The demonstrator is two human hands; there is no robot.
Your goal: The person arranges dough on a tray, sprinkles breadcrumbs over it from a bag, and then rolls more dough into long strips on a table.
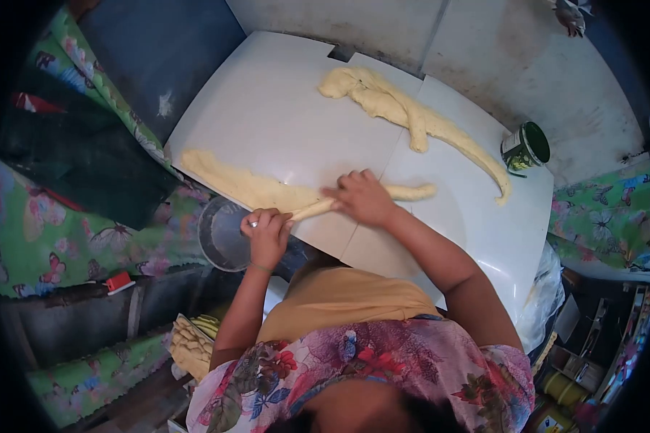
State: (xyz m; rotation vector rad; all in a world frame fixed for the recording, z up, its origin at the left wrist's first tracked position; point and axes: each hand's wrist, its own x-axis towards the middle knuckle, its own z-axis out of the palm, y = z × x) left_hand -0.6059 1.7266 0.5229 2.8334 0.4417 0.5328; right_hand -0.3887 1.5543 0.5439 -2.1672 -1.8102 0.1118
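A long strip of pale yellow dough [249, 186] lies along the near edge of the white tabletop. Its left part is wide and flat, while the right part is a narrow rope. At the table edge, my left hand [269, 225], with a ring on one finger, is closed on the dough's near edge. My right hand [365, 198] curls over the rope part, its fingers slightly blurred and partly hiding the dough. Beyond my right hand the rope's rounded end rests on the table.
A larger twisted dough piece [390, 105] stretches along the table's far side. Near the right corner a dark green bucket [525, 146] lies tilted. Below the table's left edge is a grey basin [224, 234]. A seam crosses the tabletop [242, 94]. Butterfly-patterned cloth [115, 245] hangs left.
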